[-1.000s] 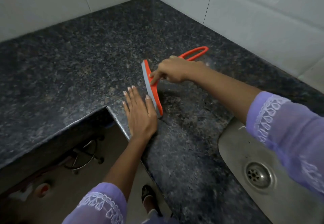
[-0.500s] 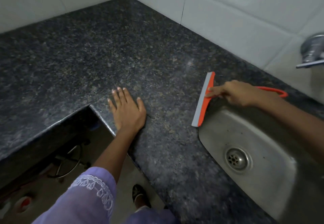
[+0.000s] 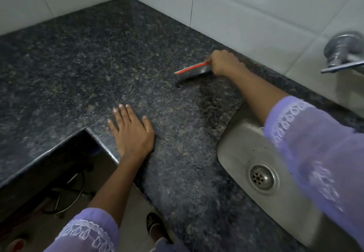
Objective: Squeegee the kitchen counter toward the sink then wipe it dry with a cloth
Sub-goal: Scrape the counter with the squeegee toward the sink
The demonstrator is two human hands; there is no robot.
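Note:
An orange squeegee (image 3: 192,69) with a grey blade stands on its edge on the dark speckled granite counter (image 3: 98,64), near the back wall. My right hand (image 3: 224,62) is closed around it, covering its handle. My left hand (image 3: 131,131) lies flat on the counter, fingers spread, by the inner corner of the counter's front edge. The steel sink (image 3: 242,149) with its round drain (image 3: 263,178) is sunk into the counter at the lower right, under my right sleeve. No cloth is in view.
White tiled walls (image 3: 246,9) close the counter at the back and left. A chrome tap (image 3: 342,52) sticks out from the wall at the right. Below the counter's cut-out are the floor, a wire stand (image 3: 72,190) and my foot (image 3: 155,226).
My right hand has carried the squeegee from the sink's rim back up toward the wall, turning the blade roughly crosswise. Before that it had swept from mid-counter to the sink. My left hand stayed put.

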